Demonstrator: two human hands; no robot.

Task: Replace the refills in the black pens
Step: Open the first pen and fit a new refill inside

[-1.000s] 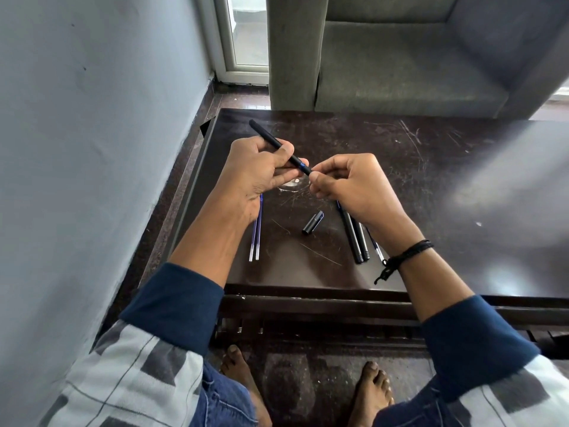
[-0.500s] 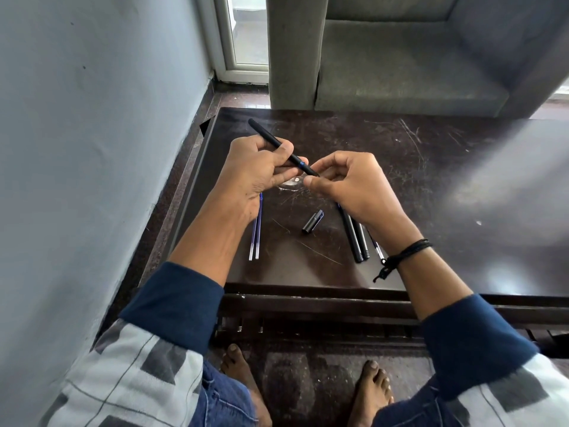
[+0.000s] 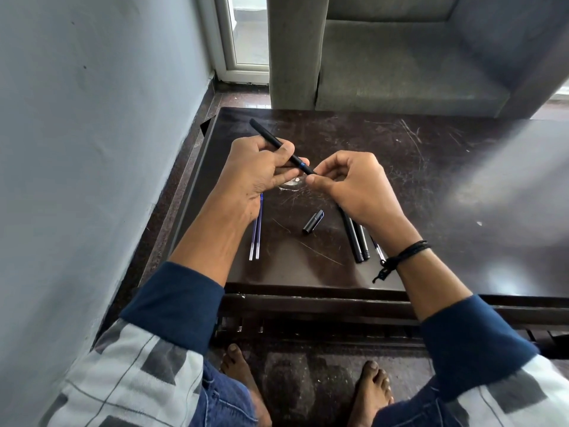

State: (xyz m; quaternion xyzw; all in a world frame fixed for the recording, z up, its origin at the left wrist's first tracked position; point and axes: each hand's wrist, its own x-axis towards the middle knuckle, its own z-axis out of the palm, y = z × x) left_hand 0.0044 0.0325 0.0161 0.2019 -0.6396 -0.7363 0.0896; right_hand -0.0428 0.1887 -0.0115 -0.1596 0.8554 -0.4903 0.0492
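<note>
Dark, scratched wooden bench (image 3: 415,186) across the middle of the frame, blue-grey wall (image 3: 92,134) at left, grey armchair (image 3: 400,75) behind at upper right.

Above the bench, centre frame: black pen (image 3: 268,135), tilted, rear end toward the upper left, tip toward the right. Clamped round its barrel, the left hand (image 3: 255,171), fingers curled, thumb on top. Pinching the pen's tip end between thumb and forefinger, the right hand (image 3: 354,186), other fingers curled.

Flat on the bench below the left hand: two blue refills (image 3: 257,238), side by side and touching. Near them toward the centre, a loose black cap (image 3: 313,221), lying aslant. Partly under the right wrist: two more black pens (image 3: 358,245) side by side, and just right of them another refill (image 3: 379,251), mostly hidden. Black cord wristband (image 3: 406,252) on the right wrist. Bare feet (image 3: 237,365) on the floor at the bottom edge.
</note>
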